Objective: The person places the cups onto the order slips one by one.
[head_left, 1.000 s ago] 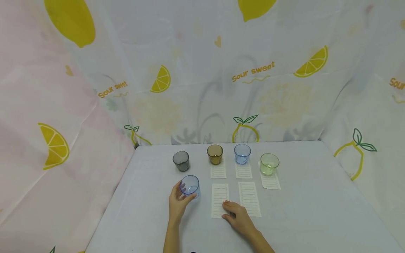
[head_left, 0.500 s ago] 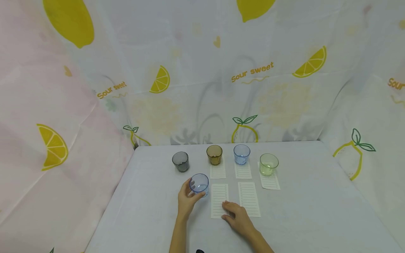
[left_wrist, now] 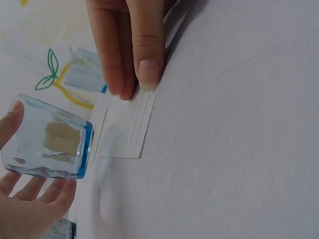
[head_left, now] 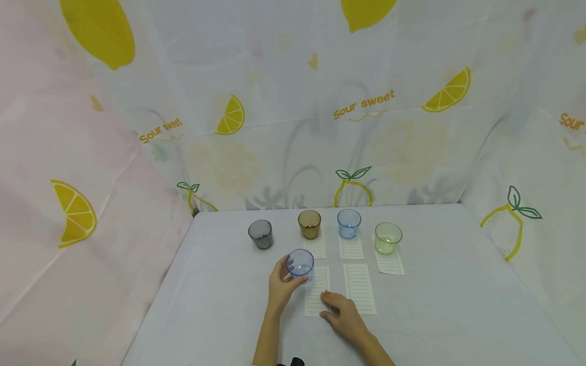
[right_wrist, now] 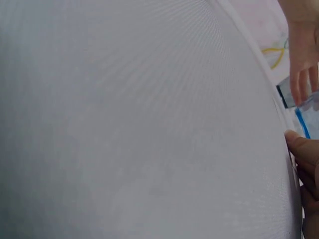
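Note:
My left hand (head_left: 280, 291) grips a clear blue glass cup (head_left: 302, 272) by its side, thumb toward me and fingers behind. The cup is upright and overlaps the top of the near left lined paper slip (head_left: 315, 305). In the left wrist view the blue cup (left_wrist: 55, 142) has its darker blue base close over the paper. My right hand (head_left: 345, 317) rests at the slip's right edge, thumb and fingers (left_wrist: 113, 74) fairly straight with tips on the paper. In the right wrist view the right hand (right_wrist: 306, 159) is partly cut off.
Behind, a brown cup (head_left: 310, 225), another blue cup (head_left: 349, 224) and a green cup (head_left: 387, 239) stand on lined slips. A grey cup (head_left: 260, 235) stands to their left on the white cloth (head_left: 206, 305). Another lined slip (head_left: 359, 290) lies right of the near one.
My left hand has carried the blue cup rightward, from the bare cloth to the top of the near left slip. The right hand has stayed in place.

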Demonstrator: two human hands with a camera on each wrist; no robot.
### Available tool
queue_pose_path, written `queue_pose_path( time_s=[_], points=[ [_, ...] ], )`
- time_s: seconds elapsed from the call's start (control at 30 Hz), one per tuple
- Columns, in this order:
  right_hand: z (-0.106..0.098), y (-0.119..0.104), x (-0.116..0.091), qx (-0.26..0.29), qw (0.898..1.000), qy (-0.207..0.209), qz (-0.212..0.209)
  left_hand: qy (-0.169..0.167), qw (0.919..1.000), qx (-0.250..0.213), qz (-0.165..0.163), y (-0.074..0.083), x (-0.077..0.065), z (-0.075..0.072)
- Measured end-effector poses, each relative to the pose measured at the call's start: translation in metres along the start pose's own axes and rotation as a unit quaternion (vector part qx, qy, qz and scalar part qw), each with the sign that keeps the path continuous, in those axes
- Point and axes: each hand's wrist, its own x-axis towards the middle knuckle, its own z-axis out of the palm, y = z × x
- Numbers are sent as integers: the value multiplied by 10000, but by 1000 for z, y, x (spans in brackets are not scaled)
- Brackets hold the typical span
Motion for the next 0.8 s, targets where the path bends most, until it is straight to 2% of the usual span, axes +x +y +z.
queue_pose_path(
  time_s=[0.2, 0.3, 0.53, 0.8],
  points=[
    [0, 0, 0, -22, 10000, 75, -57, -302, 9995, 32, 1, 22, -7, 7],
    [1, 0, 0, -10, 9999, 86, -54, -367, 9993, 40, -41, 24, -8, 10],
    [2, 2, -1, -59, 9996, 183, -223, -464, 9989, -5, -10, -12, 2, 15],
    [2, 3, 0, -78, 9970, 452, -620, -629, 9980, 8, 10, -15, -1, 22]
  ],
)
